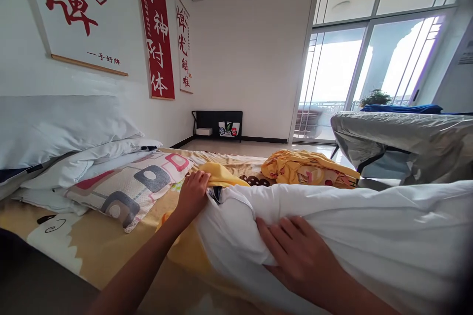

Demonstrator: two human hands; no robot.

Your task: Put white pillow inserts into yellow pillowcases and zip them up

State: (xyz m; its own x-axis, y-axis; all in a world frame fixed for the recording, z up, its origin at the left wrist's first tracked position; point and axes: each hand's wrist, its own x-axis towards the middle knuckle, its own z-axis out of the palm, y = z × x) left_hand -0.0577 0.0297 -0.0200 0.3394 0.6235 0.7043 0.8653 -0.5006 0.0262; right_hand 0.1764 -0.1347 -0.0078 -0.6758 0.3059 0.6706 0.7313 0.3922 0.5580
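Note:
A puffy white quilt lies folded across the right side of the bed. Yellow cloth shows at the quilt's left end and hangs down below it. My left hand is closed on the edge of this cloth, close to a dark patch at the quilt's corner. Over the quilt, my right hand is closed with bent fingers pressing into the white fabric; its thumb is partly hidden in the folds.
Left on the bed are a patterned pillow and stacked white pillows. Bunched yellow-orange bedding lies beyond the quilt. A plastic-wrapped grey piece of furniture stands right, near glass doors. A low black shelf is at the far wall.

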